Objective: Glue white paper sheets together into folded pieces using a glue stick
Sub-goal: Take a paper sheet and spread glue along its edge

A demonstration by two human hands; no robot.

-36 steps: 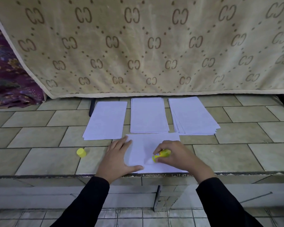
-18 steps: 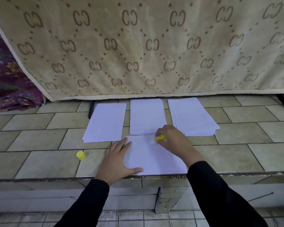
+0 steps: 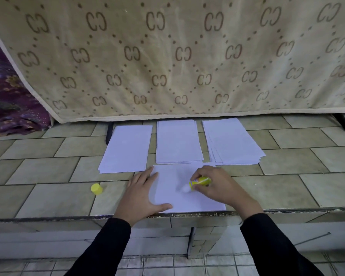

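Note:
A white paper sheet [image 3: 173,198] lies on the tiled ledge close to its front edge. My left hand [image 3: 140,196] rests flat on the sheet's left side, fingers spread, thumb along the near edge. My right hand [image 3: 217,185] grips a yellow glue stick [image 3: 199,181], whose white tip touches the middle of the sheet. The stick's yellow cap [image 3: 96,189] sits on the tiles to the left, apart from both hands.
Three piles of white paper lie behind the sheet: left pile [image 3: 126,149], middle pile [image 3: 178,142], right pile [image 3: 230,141]. A beige patterned blanket [image 3: 177,56] hangs behind them. The ledge's front edge [image 3: 48,218] drops off just before the sheet.
My right hand has drawn the glue stick from the sheet's far edge back toward the middle. My left hand has stayed in place on the sheet.

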